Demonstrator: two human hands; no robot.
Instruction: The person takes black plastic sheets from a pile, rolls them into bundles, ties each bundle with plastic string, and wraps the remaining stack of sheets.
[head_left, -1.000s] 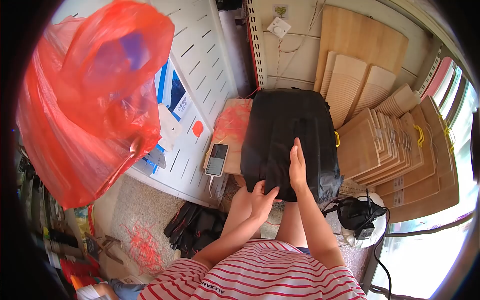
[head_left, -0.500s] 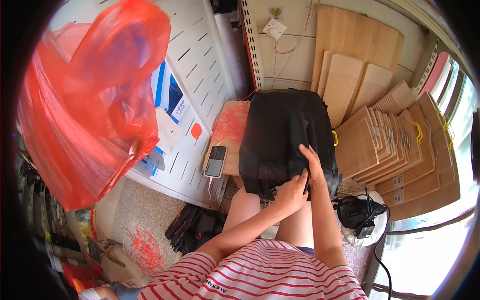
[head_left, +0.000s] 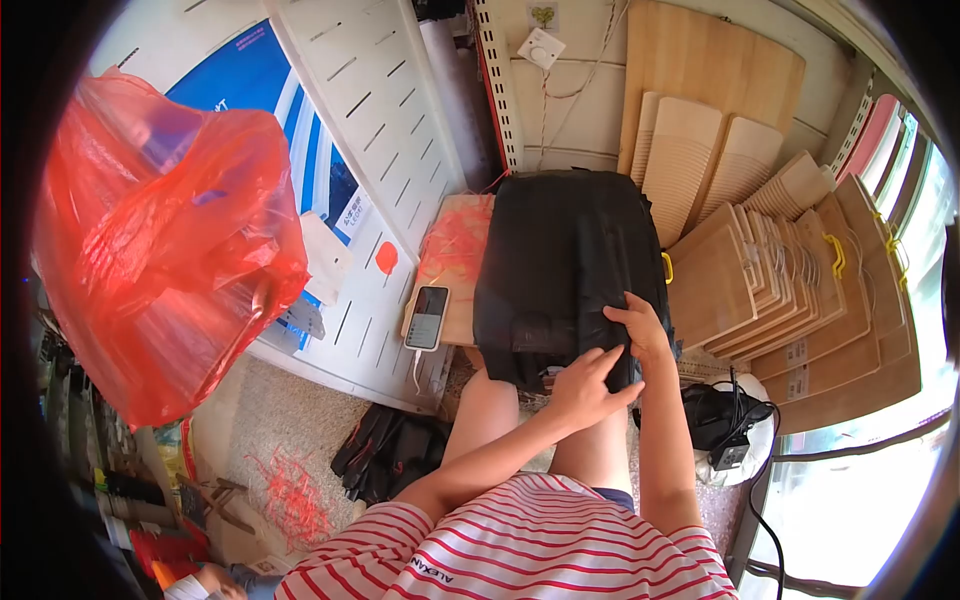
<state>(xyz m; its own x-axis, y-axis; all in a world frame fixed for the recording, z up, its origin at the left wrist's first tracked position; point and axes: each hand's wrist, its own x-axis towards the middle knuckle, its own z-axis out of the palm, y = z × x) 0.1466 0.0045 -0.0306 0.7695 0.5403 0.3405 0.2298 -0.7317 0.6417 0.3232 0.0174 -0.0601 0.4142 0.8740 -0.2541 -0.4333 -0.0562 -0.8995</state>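
A large black fabric bag point(head_left: 545, 260) lies flat on a low wooden table in front of my knees, with a folded strip along its right side. My right hand point(head_left: 645, 330) grips this fold near the bag's lower right edge, thumb on top and the other fingers partly hidden. Just left of it, my left hand point(head_left: 595, 388) rests over the near edge, its fingers spread and the thumb pointing right. Nothing shows in my left hand.
A phone point(head_left: 428, 318) with a white cable lies on the table point(head_left: 460, 325) beside red strands. Wooden boards point(head_left: 720, 290) and washboards stand at right. A red plastic bag point(head_left: 180, 250) hangs at left. More black bags point(head_left: 390, 455) lie on the floor. Another person's hand point(head_left: 215, 580) shows at bottom left.
My left hand's fingers have spread apart from a pinch at the fold. My right hand has shifted slightly right and down. The red plastic bag appears lower in view.
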